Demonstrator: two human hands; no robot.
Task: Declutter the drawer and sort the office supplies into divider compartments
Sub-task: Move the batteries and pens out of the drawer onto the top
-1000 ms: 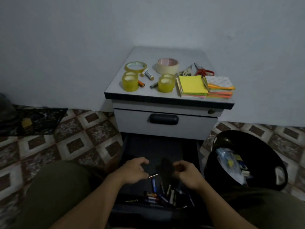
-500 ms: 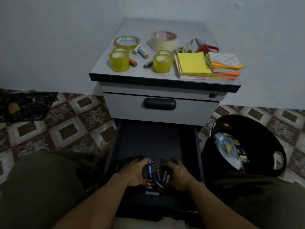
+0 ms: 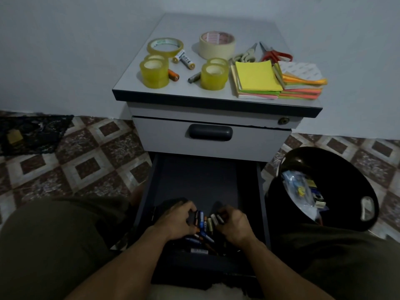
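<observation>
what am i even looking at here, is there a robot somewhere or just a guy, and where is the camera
There is no robot: a person works with bare hands. The camera sits on their head, looking forward and down, so you see their own arms and knees.

The left hand and right hand reach into the open bottom drawer, fingers curled round a pile of batteries.

On the cabinet top lie tape rolls, a few spare batteries, two pairs of scissors and stacks of sticky notes. The black bin on the right holds wrappers and scraps.
</observation>
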